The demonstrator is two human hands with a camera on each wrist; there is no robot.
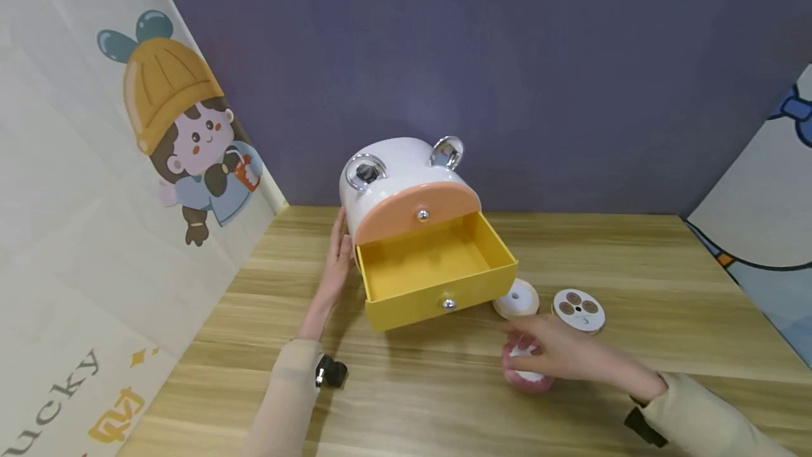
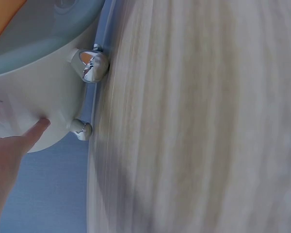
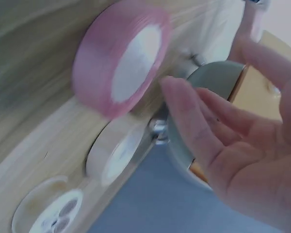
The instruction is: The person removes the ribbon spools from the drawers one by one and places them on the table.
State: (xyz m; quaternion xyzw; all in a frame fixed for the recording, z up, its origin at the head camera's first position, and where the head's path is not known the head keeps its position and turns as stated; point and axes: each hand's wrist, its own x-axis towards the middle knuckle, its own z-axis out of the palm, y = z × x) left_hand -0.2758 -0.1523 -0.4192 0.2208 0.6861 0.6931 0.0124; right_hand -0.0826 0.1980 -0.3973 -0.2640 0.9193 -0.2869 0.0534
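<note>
A white box (image 1: 406, 164) with two silver ear-like pieces and an orange upper front stands near the wall. Its yellow lower drawer (image 1: 412, 310), fitted with a silver knob, is pulled out and holds nothing. Against the box's left side rests my left hand (image 1: 336, 270), fingers extended; a fingertip touches the white shell in the left wrist view. My right hand (image 1: 564, 348) hovers over a pink ribbon roll (image 1: 529, 383) on the table. In the right wrist view its loosely bent fingers are apart from the pink roll (image 3: 98, 63).
A cream ribbon roll (image 1: 531, 298) lies beside the drawer's right front corner, partly behind it. Right of that is a white spool (image 1: 579, 317) with brown circles. The wooden table (image 1: 647, 288) meets a dark blue wall (image 1: 539, 90) at the back and printed panels at both sides.
</note>
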